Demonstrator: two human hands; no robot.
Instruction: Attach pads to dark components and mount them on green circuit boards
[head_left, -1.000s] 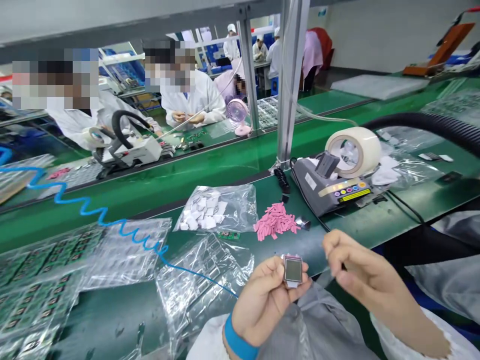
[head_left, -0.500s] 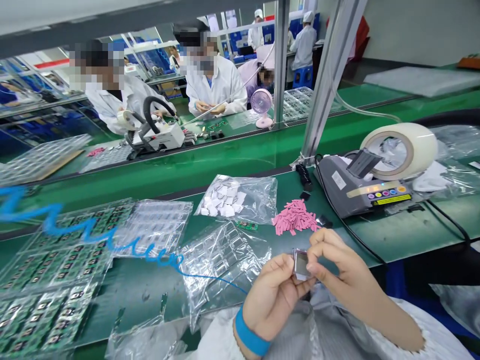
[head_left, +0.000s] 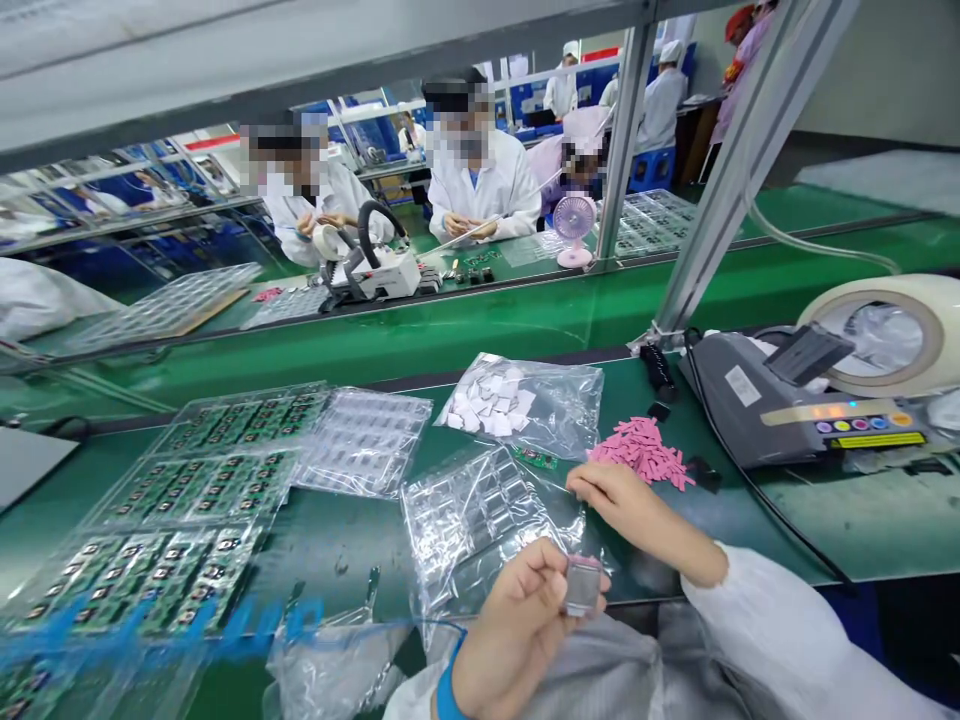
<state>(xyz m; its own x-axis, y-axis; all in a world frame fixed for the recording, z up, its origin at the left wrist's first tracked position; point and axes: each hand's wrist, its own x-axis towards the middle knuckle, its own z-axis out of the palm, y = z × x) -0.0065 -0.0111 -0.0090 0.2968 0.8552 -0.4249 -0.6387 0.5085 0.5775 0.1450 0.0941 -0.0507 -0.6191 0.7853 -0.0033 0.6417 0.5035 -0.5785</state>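
Observation:
My left hand [head_left: 517,625], with a blue band at its wrist, holds a small flat rectangular part [head_left: 583,586] with a grey face and a pink strip along its top edge. Up and to the right, my right hand [head_left: 619,500] is closed near the left side of the pile of pink strips [head_left: 643,450]; whatever its fingertips may hold is too small to make out. A small green circuit board [head_left: 535,458] lies just beyond it, beside a clear bag of white pieces [head_left: 491,400]. Clear plastic trays [head_left: 472,505] lie left of my hands.
Trays of green circuit boards [head_left: 165,560] cover the left side. A grey tape dispenser [head_left: 787,410] with a cable stands at the right, behind a metal post [head_left: 720,190]. Co-workers in white coats sit across the green divider [head_left: 495,320].
My right hand has left the part and moved away toward the pink strips. A pink strip now shows on the part's edge. The camera view has turned left.

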